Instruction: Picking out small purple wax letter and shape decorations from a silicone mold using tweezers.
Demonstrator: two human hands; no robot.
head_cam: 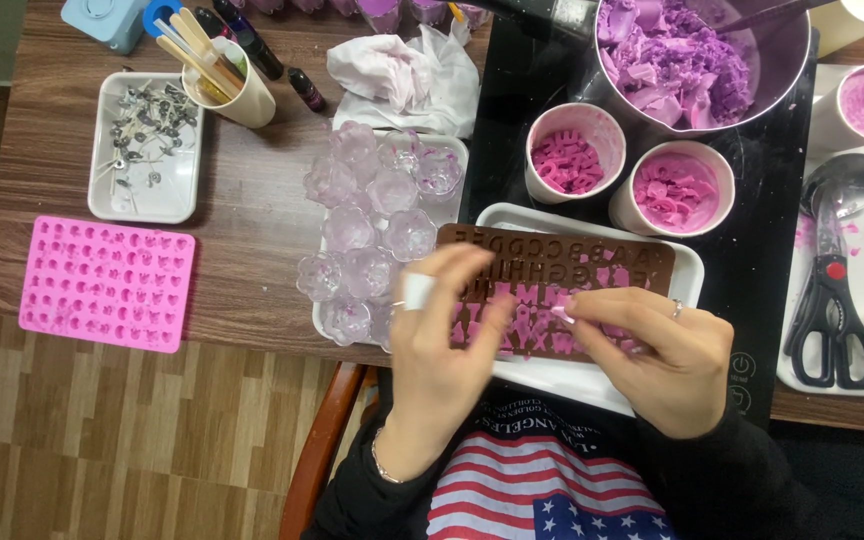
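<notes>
From the head camera, both hands work on a brown silicone letter mould (pixel 562 262) lying in a white rectangular tray (pixel 692 262) at the centre of the table edge. The left hand (pixel 442 350), with a white bandage on one finger, presses its fingertips on the mould's left half; it is curled loosely, pinching at the flexible sheet rather than clenched. The right hand (pixel 652 355), a ring on one finger, rests at about 3 o'clock of the mould, its fingertips nipping the mould's lower edge. Pink wax letters (pixel 537 330) sit in the lower rows, while the upper rows look empty, so the step in hand seems to be popping cast letters out. The next move would call for bending the soft mould from behind without snapping the thin letters.

At 12 o'clock of the mould stand two white cups of pink wax pieces (pixel 574 160) (pixel 674 190), chunky and matte. Further up, at 1 o'clock, a steel pot (pixel 782 60) holds crumbly purple wax on a glossy black hob (pixel 522 90). At 9 o'clock lie clear, glassy flower-shaped holders (pixel 367 225). Far at 9 o'clock lies a pink silicone mould (pixel 107 283) with small cavities. At 10 o'clock sits a white tray of metal wick tabs (pixel 147 140). At 3 o'clock lie black-handled scissors (pixel 832 320) and a spoon (pixel 842 185).
</notes>
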